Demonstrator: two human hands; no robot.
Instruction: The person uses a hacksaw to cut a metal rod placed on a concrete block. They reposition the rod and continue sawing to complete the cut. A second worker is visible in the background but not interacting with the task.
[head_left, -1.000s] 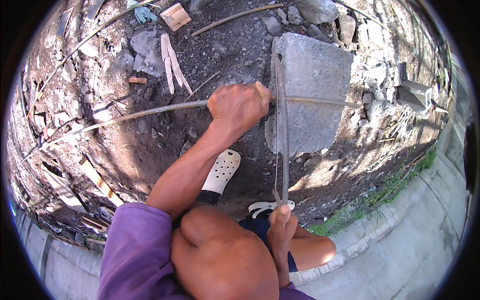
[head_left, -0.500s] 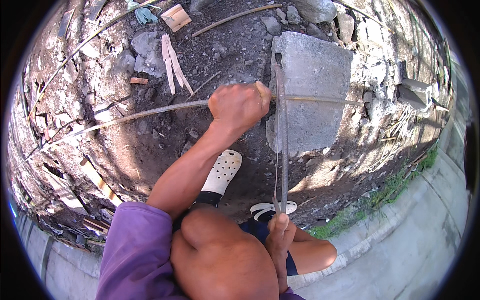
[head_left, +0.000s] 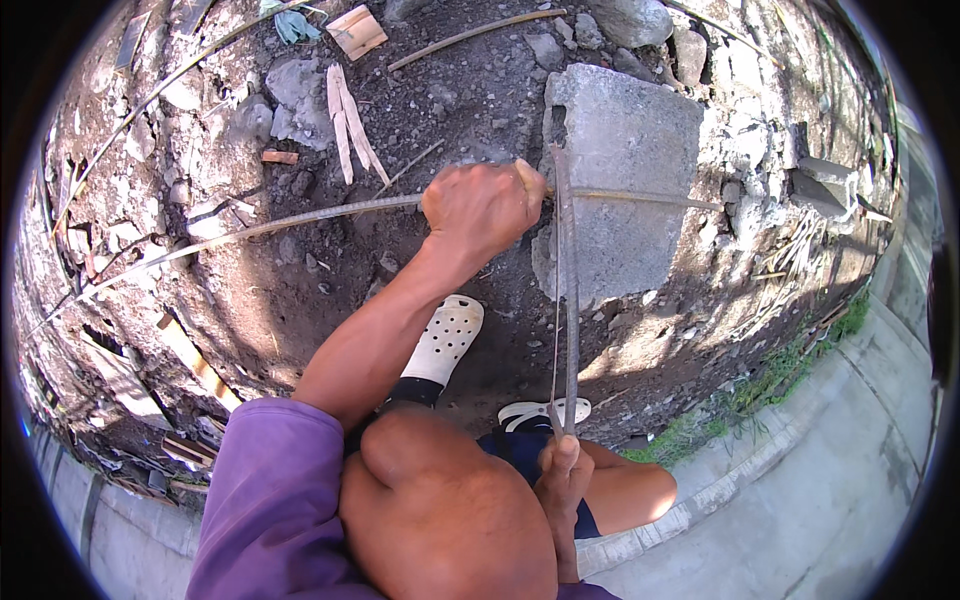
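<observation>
Right hand (head_left: 563,478), gripping bow saw (head_left: 571,300), drawn further back; left hand (head_left: 484,205) still clenched round ribbed rod (head_left: 340,210).

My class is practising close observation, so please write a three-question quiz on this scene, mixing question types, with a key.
1. True or false: the left hand is closed around the rebar.
2. Fill in the gap: the right hand holds the near end of a ____.
3. Short answer: which flat grey thing does the rebar pass over, to the right of the left hand?

Key
1. True.
2. Bow-framed saw.
3. The concrete slab.
</observation>
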